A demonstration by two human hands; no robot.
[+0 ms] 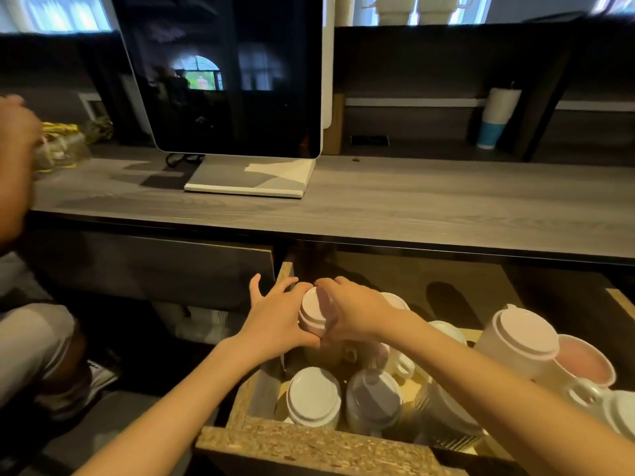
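Note:
A white lidded paper cup (314, 312) is held between both hands above an open drawer (292, 441). My left hand (275, 317) grips its left side, thumb underneath, with some fingers spread. My right hand (350, 314) curls over its top and right side. Several more white lidded cups (314, 396) and stacked lids stand in the drawer below. A larger lidded cup (522, 341) and a white mug with a pink inside (580, 362) sit at the drawer's right.
A grey wooden counter (412, 207) runs above the drawer, carrying a screen on a white stand (226, 80). A stack of cups (494, 115) stands on a shelf behind. Another person (20, 218) sits at the left, a hand near a glass jar (65, 149).

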